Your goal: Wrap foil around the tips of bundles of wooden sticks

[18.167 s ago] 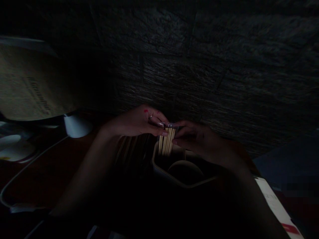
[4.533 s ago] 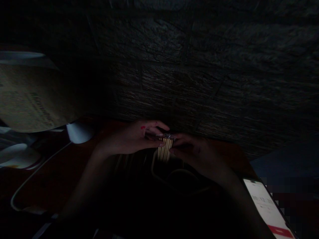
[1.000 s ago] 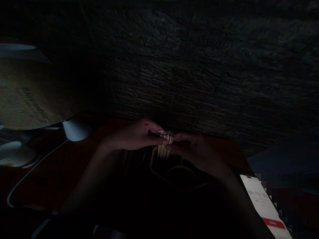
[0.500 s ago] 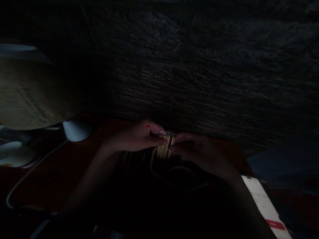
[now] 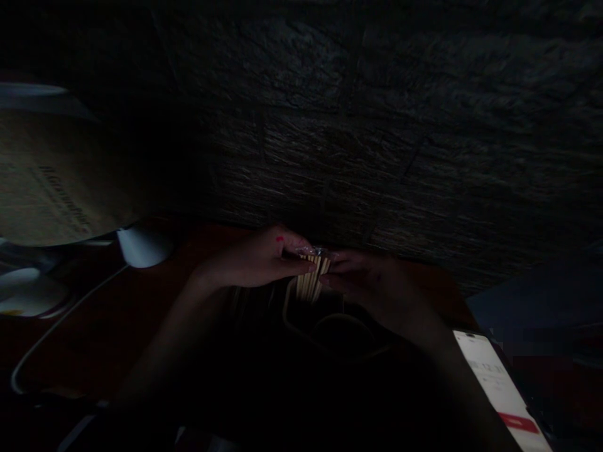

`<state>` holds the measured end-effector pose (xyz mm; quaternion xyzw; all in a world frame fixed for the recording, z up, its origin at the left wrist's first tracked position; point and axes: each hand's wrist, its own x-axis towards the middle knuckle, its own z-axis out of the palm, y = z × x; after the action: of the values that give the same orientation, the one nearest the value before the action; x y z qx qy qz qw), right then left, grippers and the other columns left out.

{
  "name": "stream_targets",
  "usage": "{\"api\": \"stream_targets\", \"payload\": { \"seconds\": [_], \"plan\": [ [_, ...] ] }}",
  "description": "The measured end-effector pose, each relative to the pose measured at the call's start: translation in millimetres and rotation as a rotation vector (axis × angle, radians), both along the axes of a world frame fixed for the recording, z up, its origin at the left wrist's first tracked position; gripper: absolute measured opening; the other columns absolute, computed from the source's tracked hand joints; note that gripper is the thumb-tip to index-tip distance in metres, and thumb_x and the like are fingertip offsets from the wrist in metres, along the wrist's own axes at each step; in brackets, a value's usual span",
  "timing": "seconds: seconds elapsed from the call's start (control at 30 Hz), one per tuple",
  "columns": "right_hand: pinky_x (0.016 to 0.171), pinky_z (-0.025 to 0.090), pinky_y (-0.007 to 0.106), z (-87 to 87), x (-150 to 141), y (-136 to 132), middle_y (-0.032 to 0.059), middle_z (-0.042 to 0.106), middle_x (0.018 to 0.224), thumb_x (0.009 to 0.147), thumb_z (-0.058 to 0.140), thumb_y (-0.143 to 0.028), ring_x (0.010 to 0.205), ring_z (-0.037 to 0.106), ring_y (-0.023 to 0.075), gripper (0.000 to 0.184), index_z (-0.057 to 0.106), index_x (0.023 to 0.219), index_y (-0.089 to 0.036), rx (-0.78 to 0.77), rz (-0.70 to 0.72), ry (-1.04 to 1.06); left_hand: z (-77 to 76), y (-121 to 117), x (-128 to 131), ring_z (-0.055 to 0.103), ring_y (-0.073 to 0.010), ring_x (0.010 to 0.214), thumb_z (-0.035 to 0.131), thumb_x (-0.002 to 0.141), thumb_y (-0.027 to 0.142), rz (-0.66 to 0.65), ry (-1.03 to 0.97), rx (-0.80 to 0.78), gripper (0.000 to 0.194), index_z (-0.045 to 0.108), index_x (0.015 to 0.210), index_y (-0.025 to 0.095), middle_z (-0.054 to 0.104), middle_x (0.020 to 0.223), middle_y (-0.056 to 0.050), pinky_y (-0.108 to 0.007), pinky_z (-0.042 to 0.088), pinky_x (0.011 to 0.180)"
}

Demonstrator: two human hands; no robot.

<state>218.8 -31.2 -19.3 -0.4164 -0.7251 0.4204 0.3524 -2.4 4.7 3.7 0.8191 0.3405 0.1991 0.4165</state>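
The scene is very dark. A bundle of pale wooden sticks, like chopsticks, stands nearly upright in the middle, with shiny clear plastic at its upper end. My left hand pinches it from the left, thumb across the front and fingers behind. From the right, my right hand closes on the same bundle, its thumb against the sticks. Their lower ends reach down over or into a dark container with a pale rim and inner dividing walls. Shadow hides the container's bottom and where the sticks end.
Behind stands a rough stone-block wall. To the left are a brown printed paper bag, a white cone-shaped object, a white cup-like object and a white cable. A lit phone lies at right on the dark reddish table.
Compared with a second ago, the sticks fan slightly apart at the top and the right thumb sits a little to the right. Both hands otherwise keep their grip and place.
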Motion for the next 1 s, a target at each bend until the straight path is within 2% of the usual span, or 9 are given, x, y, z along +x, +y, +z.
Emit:
{"api": "stream_targets", "payload": {
  "seconds": [0.13,0.33,0.7,0.9,1.0],
  "plan": [
    [0.081,0.058,0.034,-3.7,-3.1,0.8,-0.0003,0.079,0.096,0.084,0.071,-0.019,0.088,0.075,0.0191,0.018,0.075,0.099,-0.027,0.057,-0.035,-0.03,-0.7,0.2,-0.9,0.062,-0.0119,0.077,0.059,0.09,0.029,-0.007,0.003,-0.002,0.022,0.073,0.092,0.013,0.072,0.085,-0.002,-0.02,0.045,0.066],
    [0.08,0.057,0.031,-4.4,-3.8,0.0,-0.0002,0.079,0.095,0.083,0.071,-0.019,0.087,0.074,0.0173,0.013,0.075,0.094,-0.025,0.091,-0.058,-0.009,-1.8,1.9,-1.9,0.059,-0.0108,0.073,0.059,0.091,0.032,-0.015,0.033,0.039,0.023,0.073,0.091,0.013,0.07,0.08,-0.001,-0.019,0.043,0.063],
    [0.078,0.054,0.029,-3.8,-5.2,0.5,-0.0004,0.078,0.091,0.085,0.069,-0.018,0.085,0.073,0.0159,0.007,0.073,0.089,-0.023,0.151,-0.045,-0.094,-3.0,3.4,-4.7,0.064,-0.0145,0.082,0.06,0.09,0.032,-0.018,0.025,-0.001,0.023,0.073,0.092,0.013,0.074,0.09,-0.003,-0.021,0.046,0.069],
    [0.079,0.054,0.029,-5.2,-2.6,1.9,0.0,0.078,0.096,0.087,0.068,-0.023,0.089,0.072,0.0169,0.011,0.073,0.096,-0.024,0.079,-0.002,-0.073,-3.8,5.9,-6.4,0.067,-0.0138,0.083,0.062,0.09,0.031,-0.034,0.014,-0.01,0.02,0.073,0.095,0.015,0.075,0.091,-0.002,-0.02,0.048,0.07],
    [0.081,0.054,0.031,-4.8,-1.3,2.2,0.0008,0.077,0.1,0.087,0.068,-0.026,0.092,0.072,0.0181,0.011,0.073,0.097,-0.024,0.058,0.012,-0.067,-3.8,6.3,-8.7,0.069,-0.0151,0.091,0.066,0.087,0.029,-0.035,-0.022,-0.084,0.018,0.073,0.098,0.016,0.076,0.096,-0.002,-0.021,0.05,0.076]
  ]
}}
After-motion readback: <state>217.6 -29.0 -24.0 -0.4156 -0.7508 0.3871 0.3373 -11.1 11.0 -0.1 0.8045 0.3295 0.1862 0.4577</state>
